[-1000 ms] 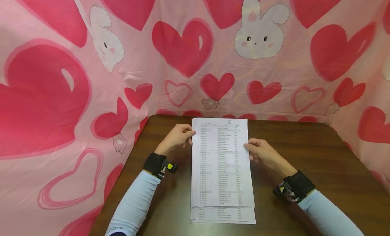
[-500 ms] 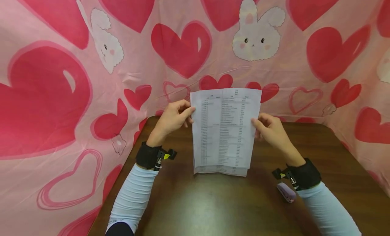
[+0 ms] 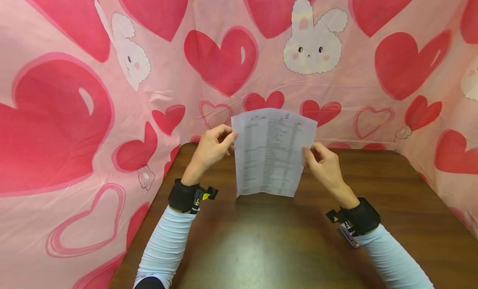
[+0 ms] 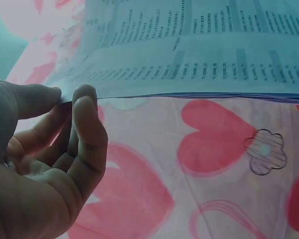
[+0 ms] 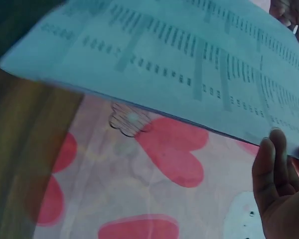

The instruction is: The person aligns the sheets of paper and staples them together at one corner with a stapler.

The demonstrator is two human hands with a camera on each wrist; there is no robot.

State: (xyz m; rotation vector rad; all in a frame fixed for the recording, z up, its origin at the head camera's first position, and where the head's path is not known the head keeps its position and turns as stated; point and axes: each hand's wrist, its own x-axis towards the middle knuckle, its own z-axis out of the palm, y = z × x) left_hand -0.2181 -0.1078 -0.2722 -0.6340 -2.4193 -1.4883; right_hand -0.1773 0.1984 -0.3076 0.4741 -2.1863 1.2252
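Observation:
A stack of printed paper sheets [image 3: 267, 156] stands upright over the far part of the table, bowed slightly along its middle. My left hand [image 3: 213, 146] pinches its left edge near the top between thumb and fingers. On the opposite edge, a little lower, my right hand [image 3: 324, 162] pinches the sheets the same way. The left wrist view shows the thumb on the printed face of the paper [image 4: 154, 64], with fingers behind and several thin layers along the edge. In the right wrist view the sheets [image 5: 154, 64] slant across, fingertips at their edge.
A small light-purple stapler [image 3: 349, 236] lies on the brown wooden table [image 3: 239, 247], partly covered by the right wrist strap. Pink cloth [image 3: 168, 73] with hearts and rabbits hangs behind the table and along its sides.
Both hands have lifted the sheets from lying on the table to upright. The lower sheets no longer stick out below the front one. The stapler has come into view.

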